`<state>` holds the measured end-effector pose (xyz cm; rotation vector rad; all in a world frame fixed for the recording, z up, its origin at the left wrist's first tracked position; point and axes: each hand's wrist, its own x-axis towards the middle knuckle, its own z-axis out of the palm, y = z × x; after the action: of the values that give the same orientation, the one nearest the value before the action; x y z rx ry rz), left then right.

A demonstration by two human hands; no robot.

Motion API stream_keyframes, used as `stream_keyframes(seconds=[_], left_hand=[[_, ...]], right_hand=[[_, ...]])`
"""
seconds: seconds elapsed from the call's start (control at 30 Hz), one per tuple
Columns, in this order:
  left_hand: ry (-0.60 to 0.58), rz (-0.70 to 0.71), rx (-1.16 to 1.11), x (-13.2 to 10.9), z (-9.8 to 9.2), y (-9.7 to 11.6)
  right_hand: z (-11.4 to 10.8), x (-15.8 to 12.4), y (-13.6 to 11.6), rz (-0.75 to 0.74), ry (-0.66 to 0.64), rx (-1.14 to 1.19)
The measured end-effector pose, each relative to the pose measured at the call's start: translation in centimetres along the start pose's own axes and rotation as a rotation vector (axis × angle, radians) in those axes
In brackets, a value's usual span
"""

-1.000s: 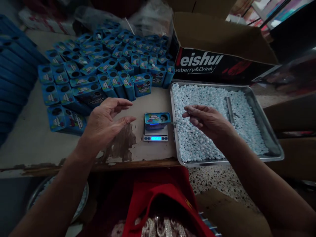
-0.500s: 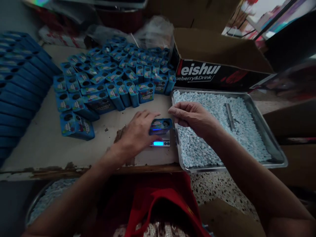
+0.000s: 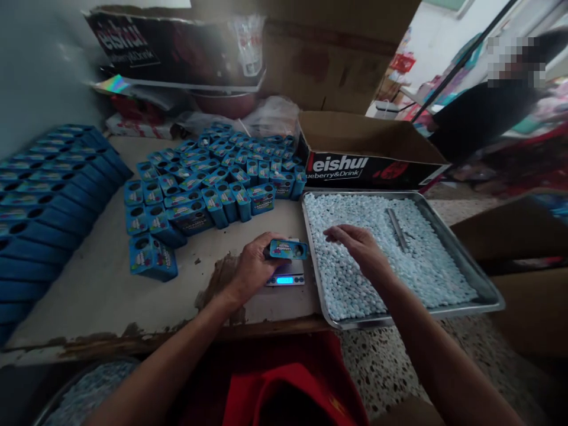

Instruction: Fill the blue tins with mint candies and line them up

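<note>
My left hand (image 3: 256, 260) is closed round one end of a small blue candy box (image 3: 287, 249) with a round opening in its top. The box is over a small digital scale (image 3: 284, 280) with a lit blue display; whether it touches the platform I cannot tell. My right hand (image 3: 357, 244) is above the left part of a metal tray (image 3: 492, 303) of pale blue and white candies (image 3: 355, 284). Its thumb and fingertips are pressed together, and anything between them is too small to make out.
Several blue boxes (image 3: 190, 216) crowd the table behind the scale, and more stand in rows (image 3: 57, 219) at the left. A metal strip (image 3: 397, 229) lies on the candies. Behind the tray sits an open carton (image 3: 377, 168). A person in dark clothes (image 3: 483, 118) is at the back right.
My left hand has closed on the blue box and lifted or tilted it at the scale. My right hand has moved right, away from the box, over the candies. The view has tipped upward.
</note>
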<state>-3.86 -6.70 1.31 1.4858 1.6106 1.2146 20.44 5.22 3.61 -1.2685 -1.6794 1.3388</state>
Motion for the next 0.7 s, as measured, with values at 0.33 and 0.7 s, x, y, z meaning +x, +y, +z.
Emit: stream_keyframes(seconds=[0.33,0.7], left_hand=[[0.201,0.836,0.584,2.7,0.6,2.6],[0.18,0.162,0.138,2.1,2.9,0.5]], right_hand=[[5.2,-4.1,-1.1,0.364,-0.085,1.057],[3.8,-3.5,0.3,0.444,-0.098,1.006]])
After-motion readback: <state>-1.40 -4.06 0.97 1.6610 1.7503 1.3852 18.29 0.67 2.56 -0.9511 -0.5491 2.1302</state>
